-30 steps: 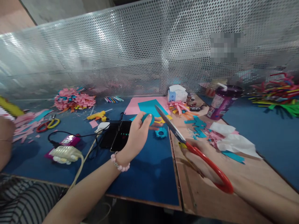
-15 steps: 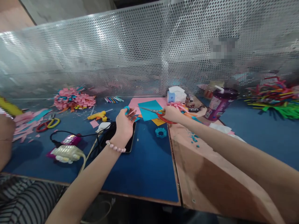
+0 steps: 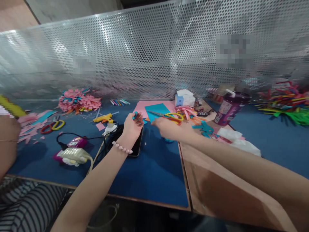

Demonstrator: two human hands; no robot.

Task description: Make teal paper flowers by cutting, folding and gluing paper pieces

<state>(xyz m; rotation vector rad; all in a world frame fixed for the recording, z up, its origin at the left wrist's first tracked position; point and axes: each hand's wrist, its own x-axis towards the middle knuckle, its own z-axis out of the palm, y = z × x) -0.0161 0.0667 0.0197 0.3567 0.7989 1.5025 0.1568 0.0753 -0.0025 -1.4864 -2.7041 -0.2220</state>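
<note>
My left hand (image 3: 131, 129), wearing a pink bead bracelet, is closed on a small curled piece of blue paper (image 3: 135, 114) held up at the thumb. To its right, my right hand (image 3: 166, 128) reaches leftward over the table with bent fingers, apart from the left. I see nothing held in it, though its fingertips are partly hidden. Scissors (image 3: 172, 117) with yellow and red handles lie just beyond it, blades over a blue paper sheet (image 3: 160, 108). That sheet rests on pink paper (image 3: 141, 108). A blue scalloped paper ring (image 3: 169, 140) is mostly covered by my right hand.
Beside my left forearm lie a phone (image 3: 137, 149), cables, a power strip (image 3: 73, 154) and a yellow glue gun (image 3: 105, 118). A purple cup (image 3: 228, 109) and tissue box (image 3: 184, 98) stand to the right. Another person's arm (image 3: 8, 141) is at the far left.
My right hand has let go of the scissors, which now lie on the papers, and has come nearer, toward my left hand. The left hand keeps its blue piece. The view shifted slightly.
</note>
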